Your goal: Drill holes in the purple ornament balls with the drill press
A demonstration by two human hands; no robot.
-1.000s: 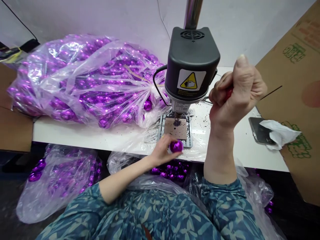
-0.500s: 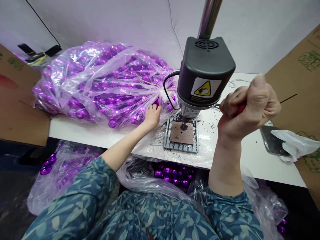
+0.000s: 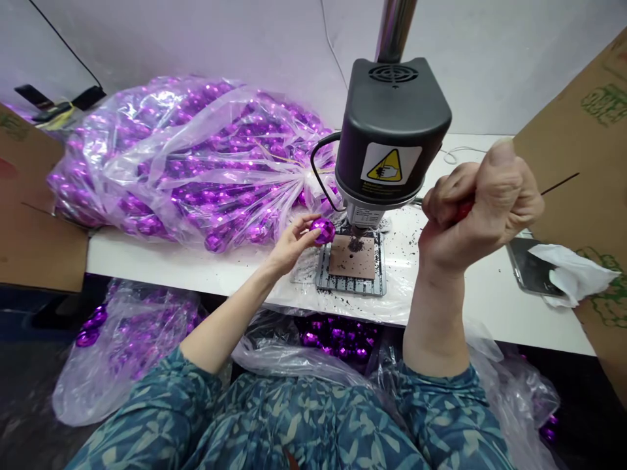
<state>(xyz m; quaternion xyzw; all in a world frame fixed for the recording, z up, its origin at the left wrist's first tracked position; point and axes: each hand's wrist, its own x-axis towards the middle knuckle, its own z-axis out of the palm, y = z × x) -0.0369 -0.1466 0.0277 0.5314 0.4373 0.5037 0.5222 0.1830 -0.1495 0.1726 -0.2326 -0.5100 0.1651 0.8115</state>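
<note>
A shiny purple faceted ball (image 3: 323, 231) is pinched in the fingertips of my left hand (image 3: 294, 243), just left of the drill press. My right hand (image 3: 484, 205) is wrapped round the red grip of the lever (image 3: 464, 209) at the machine's right side. The black drill press (image 3: 394, 130) has a yellow warning sticker on its front. Below its chuck lies a square brown board (image 3: 351, 256) with a small dark hole, resting on a slotted metal base (image 3: 360, 287). Dark shavings are heaped on the board and scattered around it. The drill tip is hard to make out.
A big clear bag of purple balls (image 3: 186, 170) fills the table's left side. More balls (image 3: 337, 336) sit in an open plastic bag below the front edge. At right are a phone (image 3: 531, 267), a crumpled tissue (image 3: 573, 264) and a cardboard box (image 3: 582, 163).
My left hand has come away from the big bag's side, toward the board, and the purple ball now shows in its fingers. My right hand stays on the lever.
</note>
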